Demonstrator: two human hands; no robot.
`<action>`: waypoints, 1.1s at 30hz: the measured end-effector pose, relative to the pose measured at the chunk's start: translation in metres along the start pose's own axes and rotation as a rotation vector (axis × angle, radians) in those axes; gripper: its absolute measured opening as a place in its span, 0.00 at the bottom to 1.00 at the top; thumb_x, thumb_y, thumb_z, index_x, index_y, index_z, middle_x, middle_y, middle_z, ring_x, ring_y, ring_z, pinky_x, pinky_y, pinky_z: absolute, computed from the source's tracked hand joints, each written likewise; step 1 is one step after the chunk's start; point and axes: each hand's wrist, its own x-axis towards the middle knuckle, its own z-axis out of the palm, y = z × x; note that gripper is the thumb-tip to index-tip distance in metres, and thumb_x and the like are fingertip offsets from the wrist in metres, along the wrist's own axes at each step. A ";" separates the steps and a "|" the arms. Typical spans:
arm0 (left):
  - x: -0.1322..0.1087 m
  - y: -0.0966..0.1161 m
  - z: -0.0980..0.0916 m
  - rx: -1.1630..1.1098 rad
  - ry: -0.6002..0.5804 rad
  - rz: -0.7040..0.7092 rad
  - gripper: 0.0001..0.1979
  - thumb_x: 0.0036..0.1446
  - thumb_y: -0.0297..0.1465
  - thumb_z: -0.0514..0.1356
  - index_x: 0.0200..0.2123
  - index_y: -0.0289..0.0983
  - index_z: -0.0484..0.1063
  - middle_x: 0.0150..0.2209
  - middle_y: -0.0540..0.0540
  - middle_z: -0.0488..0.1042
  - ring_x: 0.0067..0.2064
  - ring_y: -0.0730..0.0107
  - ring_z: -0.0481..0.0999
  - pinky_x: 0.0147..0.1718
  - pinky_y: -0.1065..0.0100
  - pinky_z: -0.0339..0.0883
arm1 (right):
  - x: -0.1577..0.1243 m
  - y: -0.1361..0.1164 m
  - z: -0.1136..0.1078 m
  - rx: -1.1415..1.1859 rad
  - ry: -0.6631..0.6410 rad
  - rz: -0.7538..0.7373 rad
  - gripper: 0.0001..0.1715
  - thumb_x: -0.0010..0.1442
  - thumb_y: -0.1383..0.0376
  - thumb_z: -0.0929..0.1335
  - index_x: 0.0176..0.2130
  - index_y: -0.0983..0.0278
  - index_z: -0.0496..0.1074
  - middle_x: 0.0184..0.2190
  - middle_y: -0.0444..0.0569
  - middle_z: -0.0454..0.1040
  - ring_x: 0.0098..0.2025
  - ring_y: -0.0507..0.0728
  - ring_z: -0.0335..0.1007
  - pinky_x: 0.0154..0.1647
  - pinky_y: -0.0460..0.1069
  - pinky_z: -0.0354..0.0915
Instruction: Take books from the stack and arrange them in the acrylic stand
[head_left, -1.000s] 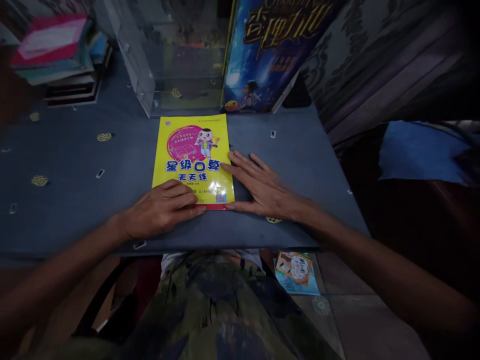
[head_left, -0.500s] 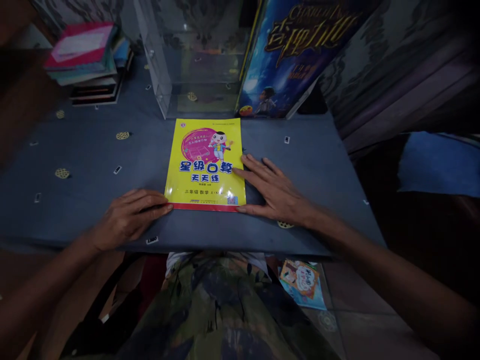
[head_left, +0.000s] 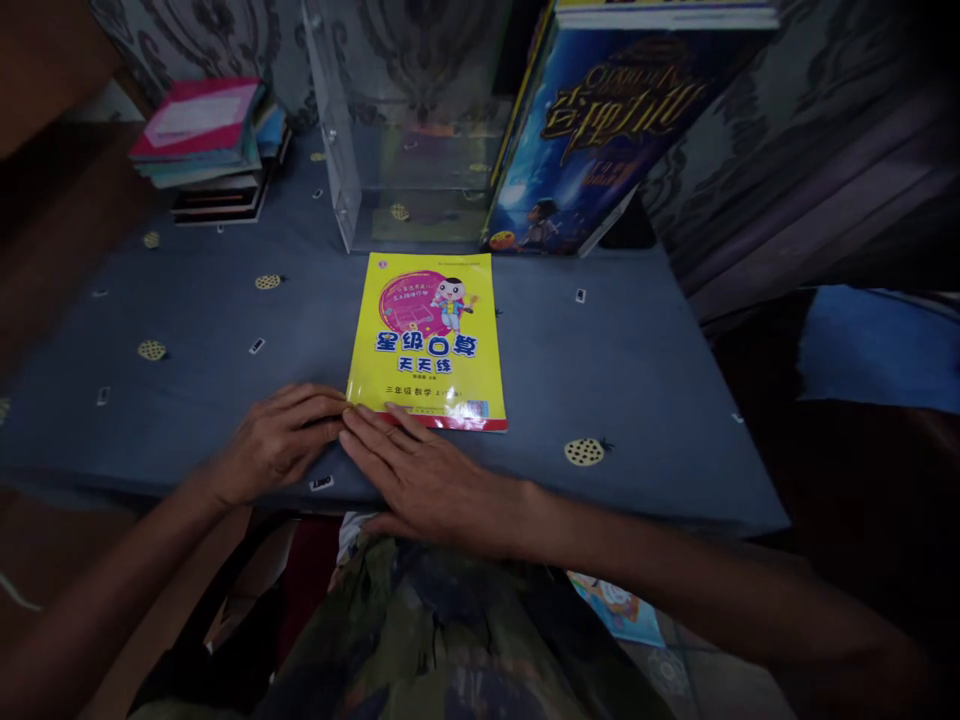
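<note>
A yellow workbook (head_left: pixel 427 340) with a cartoon child on its cover lies closed and flat on the cloth-covered table. At its lower left corner, my left hand (head_left: pixel 274 445) has its fingers curled together and closed on the edge. My right hand (head_left: pixel 420 475) reaches across the book's red bottom edge, fingers stretched out and lying flat. Its fingertips meet those of my left hand at that same corner. The right thumb points toward my body, apart from the book.
A clear acrylic rack (head_left: pixel 420 220) stands behind the workbook, with a blue Charlie book (head_left: pixel 592 140) upright in its right part. A stack of books (head_left: pixel 202 150) sits at the back left. Below the table's front edge lies a colourful booklet (head_left: pixel 626 612).
My right hand has moved left from the workbook's right edge to its lower left corner. My left hand stays at that corner. The view has shifted slightly.
</note>
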 end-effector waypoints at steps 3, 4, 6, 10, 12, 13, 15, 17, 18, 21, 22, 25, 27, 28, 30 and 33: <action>-0.001 0.000 0.002 0.018 0.010 -0.007 0.15 0.68 0.25 0.54 0.53 0.41 0.75 0.45 0.43 0.81 0.49 0.63 0.78 0.46 0.63 0.72 | -0.016 0.003 0.001 -0.003 -0.008 0.049 0.49 0.69 0.48 0.66 0.70 0.83 0.54 0.72 0.72 0.51 0.76 0.70 0.41 0.76 0.63 0.46; -0.001 0.000 0.002 0.020 0.009 -0.006 0.16 0.68 0.25 0.55 0.55 0.41 0.75 0.45 0.43 0.81 0.49 0.63 0.78 0.46 0.63 0.72 | -0.024 0.005 0.000 0.002 -0.014 0.068 0.50 0.68 0.48 0.67 0.70 0.83 0.53 0.73 0.73 0.50 0.76 0.70 0.40 0.76 0.63 0.46; -0.002 -0.001 0.002 0.017 0.004 -0.002 0.17 0.68 0.24 0.55 0.56 0.40 0.74 0.45 0.43 0.81 0.49 0.63 0.78 0.46 0.63 0.73 | -0.041 0.006 -0.005 0.014 -0.023 0.114 0.53 0.67 0.48 0.68 0.71 0.83 0.51 0.73 0.73 0.47 0.77 0.70 0.37 0.76 0.63 0.48; -0.001 -0.001 0.000 0.016 -0.007 0.005 0.18 0.67 0.24 0.56 0.57 0.40 0.74 0.46 0.42 0.81 0.50 0.63 0.78 0.46 0.63 0.73 | -0.072 0.006 -0.010 0.014 0.001 0.194 0.56 0.68 0.52 0.68 0.74 0.78 0.37 0.74 0.70 0.44 0.77 0.67 0.30 0.74 0.66 0.52; 0.000 0.000 -0.001 0.013 -0.010 0.007 0.18 0.68 0.24 0.55 0.58 0.40 0.73 0.46 0.42 0.81 0.50 0.63 0.78 0.46 0.64 0.74 | -0.086 0.006 -0.011 -0.005 0.027 0.220 0.57 0.69 0.53 0.67 0.75 0.76 0.31 0.74 0.70 0.44 0.77 0.67 0.29 0.73 0.67 0.54; 0.001 0.000 -0.001 0.010 -0.011 0.005 0.18 0.68 0.24 0.55 0.58 0.40 0.73 0.46 0.42 0.81 0.50 0.64 0.78 0.47 0.64 0.74 | -0.092 0.006 -0.011 -0.018 0.037 0.232 0.57 0.70 0.54 0.67 0.75 0.75 0.29 0.74 0.70 0.45 0.77 0.67 0.29 0.73 0.67 0.55; 0.001 0.000 -0.001 0.009 -0.005 0.004 0.18 0.68 0.24 0.55 0.58 0.41 0.73 0.46 0.42 0.81 0.49 0.64 0.78 0.47 0.64 0.74 | -0.103 0.007 -0.012 -0.042 0.050 0.254 0.55 0.70 0.55 0.66 0.75 0.75 0.28 0.74 0.70 0.45 0.77 0.67 0.31 0.72 0.67 0.56; 0.002 0.001 -0.001 0.014 -0.003 0.005 0.18 0.68 0.24 0.55 0.57 0.40 0.73 0.45 0.42 0.81 0.49 0.64 0.78 0.47 0.63 0.74 | -0.110 0.007 -0.013 -0.059 0.060 0.275 0.54 0.71 0.56 0.65 0.75 0.74 0.28 0.74 0.70 0.45 0.77 0.67 0.33 0.71 0.67 0.57; 0.002 0.001 -0.001 0.017 -0.004 0.007 0.17 0.68 0.24 0.55 0.57 0.40 0.73 0.45 0.42 0.81 0.49 0.63 0.78 0.47 0.63 0.75 | -0.112 0.007 -0.013 -0.063 0.064 0.282 0.54 0.71 0.56 0.65 0.75 0.74 0.29 0.74 0.70 0.46 0.77 0.67 0.34 0.71 0.67 0.58; 0.004 0.002 -0.003 0.006 -0.016 0.003 0.17 0.67 0.23 0.55 0.56 0.38 0.74 0.45 0.41 0.80 0.49 0.63 0.78 0.46 0.63 0.75 | -0.114 0.006 -0.015 -0.070 0.071 0.291 0.54 0.71 0.56 0.65 0.75 0.75 0.29 0.74 0.69 0.48 0.77 0.66 0.35 0.71 0.67 0.58; 0.005 0.002 -0.003 -0.012 -0.017 -0.004 0.17 0.67 0.22 0.55 0.55 0.38 0.74 0.45 0.41 0.80 0.49 0.63 0.78 0.45 0.63 0.75 | -0.114 0.005 -0.015 -0.071 0.073 0.290 0.54 0.71 0.56 0.65 0.75 0.75 0.29 0.74 0.69 0.48 0.77 0.66 0.35 0.71 0.67 0.58; 0.009 0.001 -0.002 -0.095 0.003 -0.049 0.17 0.66 0.21 0.55 0.53 0.39 0.75 0.43 0.43 0.79 0.48 0.64 0.77 0.45 0.63 0.74 | -0.113 0.005 -0.016 -0.066 0.076 0.291 0.54 0.71 0.56 0.65 0.75 0.74 0.29 0.74 0.68 0.46 0.77 0.66 0.35 0.72 0.66 0.58; 0.012 -0.002 0.002 -0.118 0.036 -0.105 0.17 0.66 0.21 0.55 0.51 0.41 0.77 0.44 0.43 0.78 0.48 0.64 0.77 0.45 0.61 0.73 | -0.113 0.005 -0.016 -0.053 0.075 0.295 0.54 0.71 0.56 0.66 0.75 0.72 0.29 0.74 0.67 0.46 0.77 0.66 0.36 0.72 0.66 0.57; 0.013 -0.004 0.004 -0.103 0.045 -0.142 0.16 0.66 0.22 0.55 0.51 0.41 0.77 0.45 0.42 0.78 0.48 0.63 0.77 0.45 0.60 0.72 | -0.113 0.006 -0.016 -0.046 0.074 0.296 0.55 0.70 0.56 0.66 0.75 0.72 0.29 0.74 0.67 0.46 0.77 0.66 0.36 0.72 0.66 0.57; 0.018 -0.008 0.009 -0.036 0.036 -0.227 0.15 0.67 0.26 0.55 0.51 0.42 0.78 0.50 0.40 0.77 0.50 0.59 0.76 0.47 0.56 0.71 | -0.114 0.006 -0.016 -0.034 0.073 0.298 0.55 0.70 0.56 0.67 0.75 0.72 0.29 0.74 0.67 0.45 0.77 0.66 0.36 0.72 0.66 0.57; 0.029 -0.017 0.015 0.051 -0.018 -0.342 0.16 0.69 0.33 0.54 0.53 0.41 0.78 0.57 0.37 0.74 0.55 0.52 0.73 0.51 0.50 0.68 | -0.114 0.006 -0.016 -0.021 0.069 0.299 0.56 0.69 0.56 0.67 0.75 0.72 0.28 0.74 0.67 0.45 0.77 0.66 0.35 0.72 0.67 0.57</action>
